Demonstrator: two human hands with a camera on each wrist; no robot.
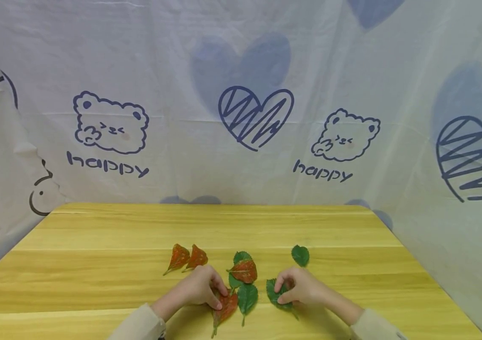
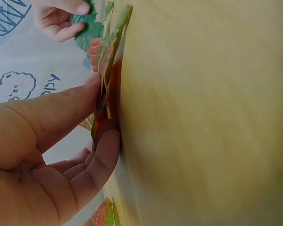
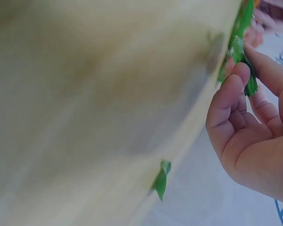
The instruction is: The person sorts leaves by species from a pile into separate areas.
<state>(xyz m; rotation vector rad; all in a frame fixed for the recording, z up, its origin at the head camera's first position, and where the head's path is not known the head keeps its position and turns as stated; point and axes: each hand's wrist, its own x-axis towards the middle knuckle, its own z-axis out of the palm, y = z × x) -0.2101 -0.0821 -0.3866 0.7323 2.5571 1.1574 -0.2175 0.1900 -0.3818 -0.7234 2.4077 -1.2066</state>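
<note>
Head view: red leaf (image 1: 227, 307) pinched in left hand (image 1: 202, 286), green leaf (image 1: 271, 292) pinched in right hand (image 1: 302, 288).

Beneath the fingers (image 2: 104, 162) lies a yellow wood-grain tabletop (image 1: 96, 276); beyond them hangs a creased white sheet (image 1: 190, 156) printed with blue hearts (image 1: 241, 63).

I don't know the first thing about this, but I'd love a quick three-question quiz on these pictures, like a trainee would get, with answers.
1. True or false: the left hand holds a green leaf.
2. What colour is the leaf that the right hand pinches?
A) Red
B) Green
C) Yellow
3. In the head view, which lies closer to the far edge of the table: the right hand or the lone loose leaf near it?

Key:
1. False; it pinches a red leaf.
2. B.
3. The lone loose leaf.
</note>
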